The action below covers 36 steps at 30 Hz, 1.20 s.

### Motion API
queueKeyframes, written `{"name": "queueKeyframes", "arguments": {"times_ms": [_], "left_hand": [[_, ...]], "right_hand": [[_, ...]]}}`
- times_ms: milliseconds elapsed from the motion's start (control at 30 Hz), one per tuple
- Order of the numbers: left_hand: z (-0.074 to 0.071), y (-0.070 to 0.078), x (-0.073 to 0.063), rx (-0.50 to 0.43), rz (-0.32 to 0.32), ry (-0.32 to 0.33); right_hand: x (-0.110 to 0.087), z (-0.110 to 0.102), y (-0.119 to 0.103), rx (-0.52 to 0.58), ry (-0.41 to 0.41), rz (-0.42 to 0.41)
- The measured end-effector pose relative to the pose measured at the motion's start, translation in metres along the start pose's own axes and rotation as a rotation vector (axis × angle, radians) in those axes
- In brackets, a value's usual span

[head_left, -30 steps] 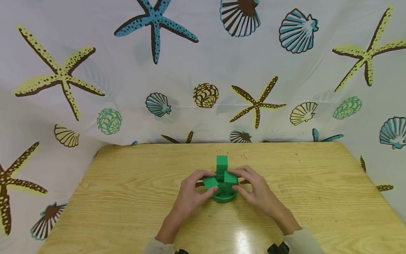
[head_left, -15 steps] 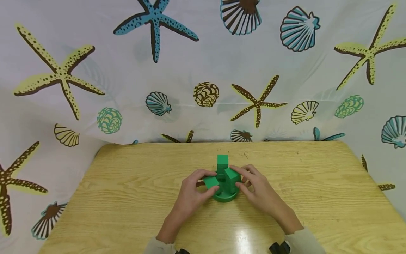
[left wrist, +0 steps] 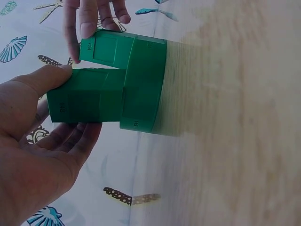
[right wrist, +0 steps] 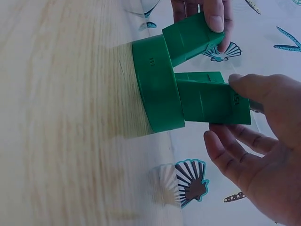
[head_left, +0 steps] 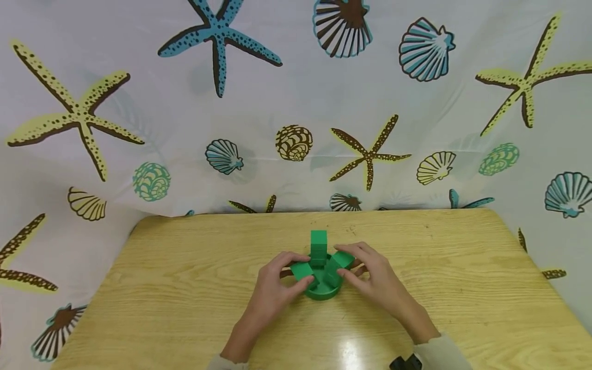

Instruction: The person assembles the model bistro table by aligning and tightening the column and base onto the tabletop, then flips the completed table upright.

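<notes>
On the table, a round green base (head_left: 322,296) bears three upright green blocks. My left hand (head_left: 270,288) pinches the left block (head_left: 302,269) between thumb and fingers, and that block leans outward. The right block (head_left: 342,259) tilts out to the right, with my right hand (head_left: 381,277) gripping its upper part. Behind them stands the back block (head_left: 318,239), touched by neither hand. In the left wrist view the left block (left wrist: 87,96) stands in the base (left wrist: 146,87). In the right wrist view the right block (right wrist: 211,101) rises from the base's rim (right wrist: 157,87).
A wooden table (head_left: 185,308) lies under the base. Around its back and sides hangs a white cloth (head_left: 259,103) printed with starfish and shells. A black device (head_left: 406,362) sits at the right wrist.
The right hand has turned the right block and tipped it outward to the right. The left hand keeps its hold on the left block. The head view has shifted slightly.
</notes>
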State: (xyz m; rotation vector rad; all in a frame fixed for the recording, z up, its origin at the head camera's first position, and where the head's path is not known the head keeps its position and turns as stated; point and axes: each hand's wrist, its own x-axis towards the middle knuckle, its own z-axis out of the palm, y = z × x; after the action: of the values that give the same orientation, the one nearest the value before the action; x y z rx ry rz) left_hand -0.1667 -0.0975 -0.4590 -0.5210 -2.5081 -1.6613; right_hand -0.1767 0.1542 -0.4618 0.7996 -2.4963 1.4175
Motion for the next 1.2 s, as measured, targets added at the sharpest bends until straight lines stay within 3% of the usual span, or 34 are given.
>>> {"name": "queueKeyframes", "arguments": {"times_ms": [200,367,700,933,1200], "left_hand": [[0.000,0.001,0.000,-0.009,-0.007,-0.010],[-0.001,0.000,0.001,-0.020,-0.002,0.004],[-0.002,0.000,0.000,-0.015,-0.008,-0.004],[0.000,-0.002,-0.002,-0.010,-0.009,0.014],[0.002,-0.002,0.000,-0.009,0.020,0.044]], "right_hand": [[-0.001,-0.009,-0.003,-0.006,-0.046,-0.001],[0.001,-0.017,-0.005,0.061,-0.096,0.004],[-0.002,-0.017,-0.006,0.070,-0.154,-0.023],[-0.003,-0.015,-0.004,0.073,-0.164,-0.041],[-0.003,-0.013,-0.004,-0.015,-0.133,-0.011]]}}
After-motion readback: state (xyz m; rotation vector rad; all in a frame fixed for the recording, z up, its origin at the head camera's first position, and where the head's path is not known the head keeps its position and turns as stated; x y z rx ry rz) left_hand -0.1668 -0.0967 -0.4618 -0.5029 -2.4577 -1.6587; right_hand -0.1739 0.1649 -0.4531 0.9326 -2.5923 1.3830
